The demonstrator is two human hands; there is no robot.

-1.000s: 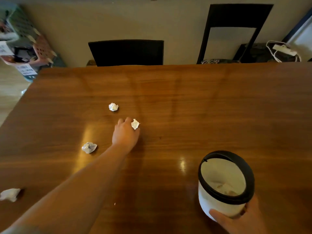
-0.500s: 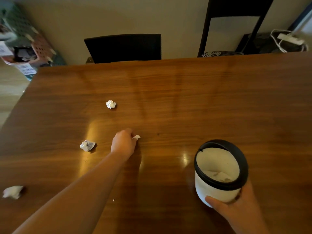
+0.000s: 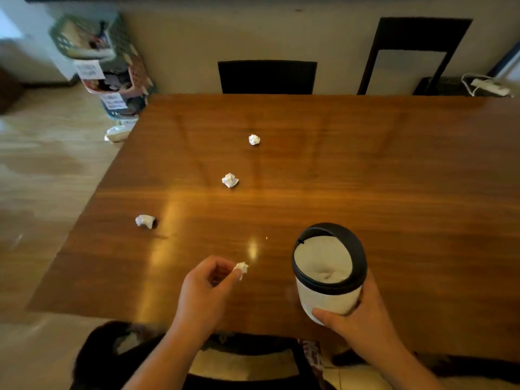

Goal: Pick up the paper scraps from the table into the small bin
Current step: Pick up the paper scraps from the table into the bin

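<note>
scrap in transit to bin
left hand (image 3: 206,288) pinches a paper scrap (image 3: 241,267); right hand (image 3: 363,319) grips the small bin (image 3: 329,273) (tilted); i'd release directly over its mouth.

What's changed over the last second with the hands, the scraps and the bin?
The left hand closed on the paper scrap it was reaching for, lifted it off the table and drew it back toward the small bin. The right hand kept its grip on the bin throughout. The three other scraps lie where they were, none yet in hand.
</note>
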